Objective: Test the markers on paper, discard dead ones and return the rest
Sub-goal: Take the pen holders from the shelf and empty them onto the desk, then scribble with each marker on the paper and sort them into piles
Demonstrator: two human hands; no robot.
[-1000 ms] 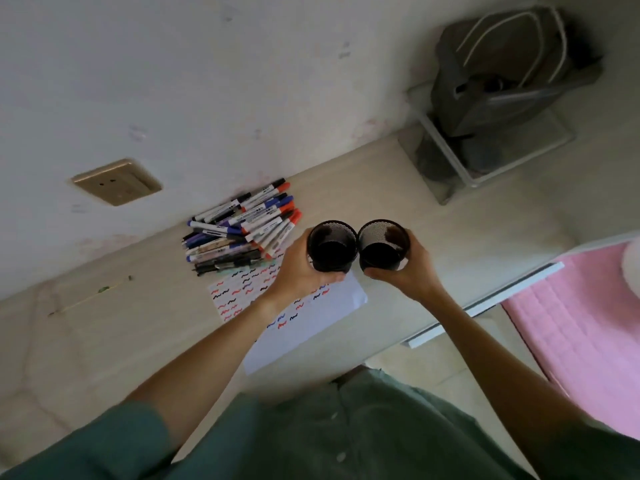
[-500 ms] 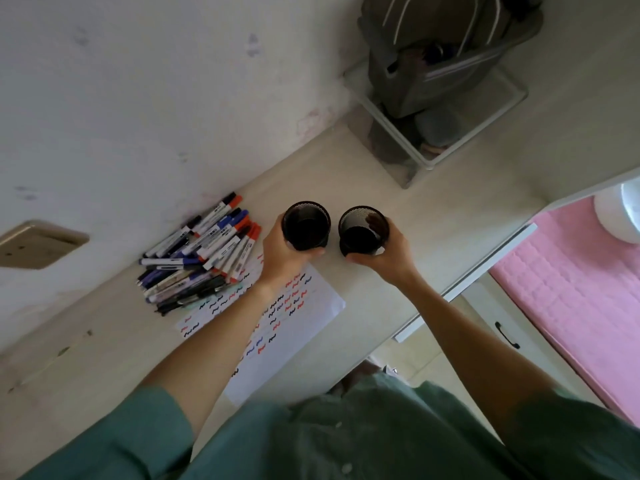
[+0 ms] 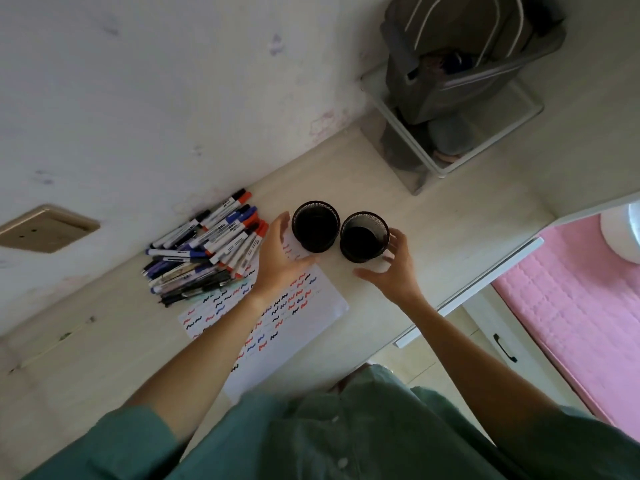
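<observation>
Two black mesh cups (image 3: 315, 226) and (image 3: 364, 237) stood side by side on the pale surface (image 3: 450, 220), the left hand (image 3: 280, 261) and right hand (image 3: 394, 268) just beside them with fingers spread and gripping nothing, while the markers (image 3: 207, 244) lay heaped by the wall, overlapping the far edge of the scribbled paper (image 3: 294, 323).

A grey bag with white handles (image 3: 464, 53) sits in a white wire-frame rack (image 3: 446, 133) at the desk's (image 3: 450, 209) far end. A gold wall socket (image 3: 45, 228) is set in the scuffed white wall (image 3: 173, 81). Beside the desk lies pink quilted bedding (image 3: 581, 299), with a white drawer and its dark handle (image 3: 505, 348) below the desk edge.
</observation>
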